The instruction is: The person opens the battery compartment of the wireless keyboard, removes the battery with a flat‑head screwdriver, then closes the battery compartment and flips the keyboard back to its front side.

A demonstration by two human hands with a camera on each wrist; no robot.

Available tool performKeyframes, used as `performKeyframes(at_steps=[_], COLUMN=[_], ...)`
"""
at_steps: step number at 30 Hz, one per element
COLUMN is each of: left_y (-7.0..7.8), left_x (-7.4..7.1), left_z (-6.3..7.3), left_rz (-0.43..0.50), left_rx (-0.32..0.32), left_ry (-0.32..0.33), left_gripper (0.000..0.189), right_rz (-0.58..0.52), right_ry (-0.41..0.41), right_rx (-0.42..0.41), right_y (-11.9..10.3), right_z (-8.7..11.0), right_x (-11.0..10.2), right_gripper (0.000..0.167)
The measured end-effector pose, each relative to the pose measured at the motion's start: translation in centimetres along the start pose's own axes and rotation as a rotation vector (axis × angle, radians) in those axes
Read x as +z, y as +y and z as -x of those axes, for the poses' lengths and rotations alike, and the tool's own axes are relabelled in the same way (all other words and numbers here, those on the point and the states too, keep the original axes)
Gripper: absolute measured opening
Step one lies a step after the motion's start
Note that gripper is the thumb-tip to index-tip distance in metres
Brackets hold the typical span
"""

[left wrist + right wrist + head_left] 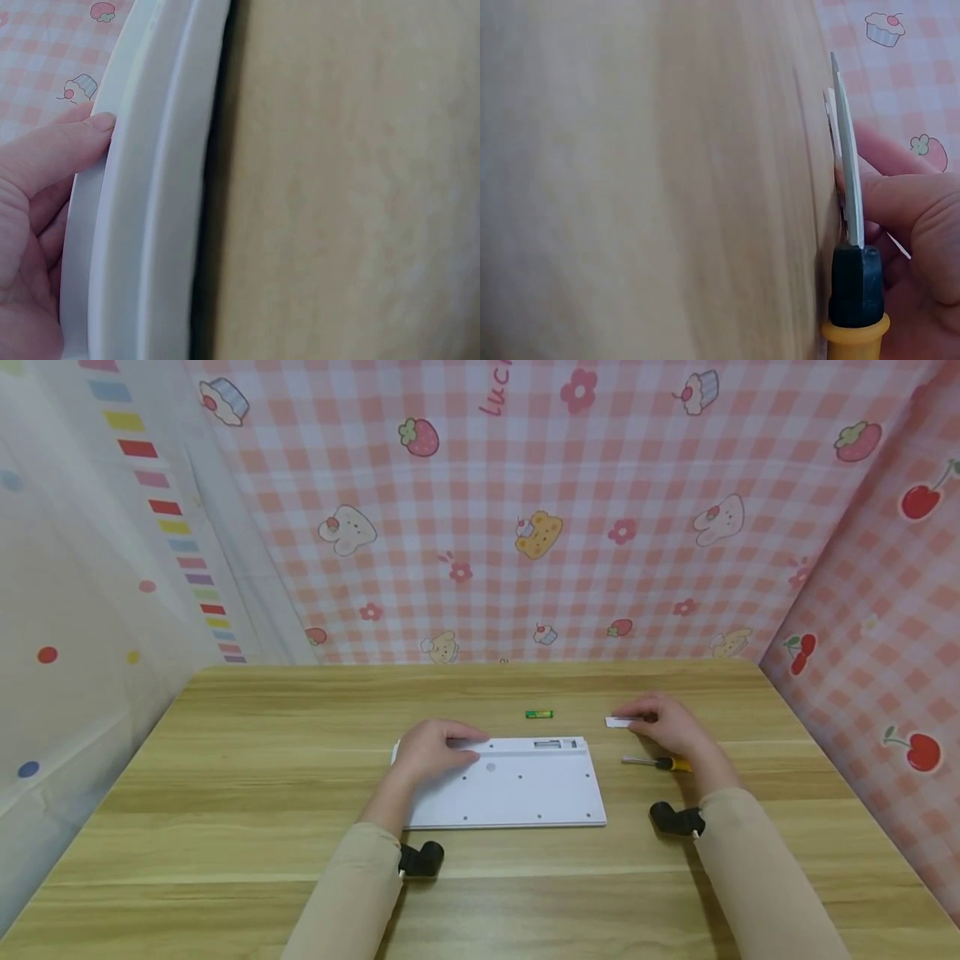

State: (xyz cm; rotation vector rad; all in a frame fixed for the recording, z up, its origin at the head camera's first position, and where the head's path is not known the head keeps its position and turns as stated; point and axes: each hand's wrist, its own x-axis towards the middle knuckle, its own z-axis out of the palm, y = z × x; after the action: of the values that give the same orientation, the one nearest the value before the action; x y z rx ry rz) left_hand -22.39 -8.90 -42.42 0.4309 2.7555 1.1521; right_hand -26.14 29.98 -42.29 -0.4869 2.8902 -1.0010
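A white keyboard [517,793] lies face down on the table, its open battery compartment [551,744] at the far right corner. My left hand [435,749] grips the raised far edge at its left part; in the left wrist view the thumb [86,139] lies at the ridge, fingers behind it. My right hand [667,723] pinches a small white battery cover [617,722] close over the table, right of the keyboard. A yellow-and-black screwdriver [663,763] lies just nearer than that hand. In the right wrist view its shaft [847,150] overlaps the cover and fingers.
A green AAA-type battery [539,714] lies just beyond the keyboard's far edge. The wooden table [225,793] ends at a pink checked cloth [480,593] at the back, with cloth hangings on both sides. A black wrist camera [423,858] juts from the left sleeve.
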Motion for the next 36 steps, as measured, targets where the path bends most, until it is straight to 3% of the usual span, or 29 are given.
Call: performKeyframes(at_steps=[9, 14, 20, 30, 36], left_y=[0.0, 0.1, 0.1, -0.2, -0.2], left_x=[0.1, 0.1, 0.0, 0.1, 0.1], left_z=[0.0, 0.0, 0.0, -0.1, 0.0], left_rz=[-0.004, -0.004, 0.002, -0.004, -0.004], left_rx=[0.005, 0.007, 0.002, 0.006, 0.010], left_ry=[0.002, 0.004, 0.005, 0.006, 0.013], left_gripper=[0.026, 0.025, 0.025, 0.025, 0.025], right_rz=[-0.040, -0.021, -0.027, -0.084, -0.069], right_ry=[0.018, 0.046, 0.038, -0.065, -0.095], right_rx=[0.083, 0.088, -0.011, -0.166, -0.174], right_y=[-0.4, -1.5, -4.0, -7.6, -8.9], right_z=[0.2, 0.2, -0.2, -1.1, -1.0], right_x=[0.1, 0.3, 0.8, 3.3, 4.0], right_gripper=[0.018, 0.018, 0.019, 0.022, 0.021])
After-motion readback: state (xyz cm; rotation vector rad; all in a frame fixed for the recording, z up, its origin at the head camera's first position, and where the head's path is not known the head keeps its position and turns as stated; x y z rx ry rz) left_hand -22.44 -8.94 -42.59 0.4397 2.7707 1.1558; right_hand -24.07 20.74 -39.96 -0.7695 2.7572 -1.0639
